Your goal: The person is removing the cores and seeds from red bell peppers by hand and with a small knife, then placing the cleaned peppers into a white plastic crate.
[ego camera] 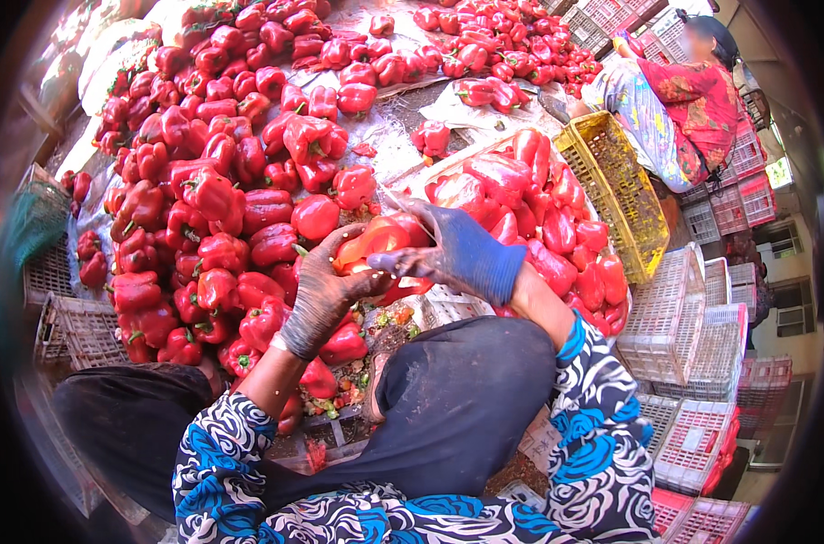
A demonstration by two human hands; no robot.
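Note:
An orange-red bell pepper (371,243) is held up between my two hands, its outline partly covered by fingers. My left hand (327,292), in a dirty grey work glove, grips its left side. From the right, my right hand (456,251) in a blue-cuffed glove closes around the pepper, thumb across its front. A thin, narrow thing sticks out by the right forefinger; whether it is a blade I cannot tell. Beyond the right hand stands a crate heaped with glossy red peppers (500,177). A big pile of whole red peppers (208,197) lies to the left.
A yellow plastic crate (616,197) is tilted beside the full one. Stacked pale crates (663,319) line the right side. Another person (684,115) sits at the upper right. Pepper scraps (330,398) litter the ground between my legs. A crate (89,333) stands at left.

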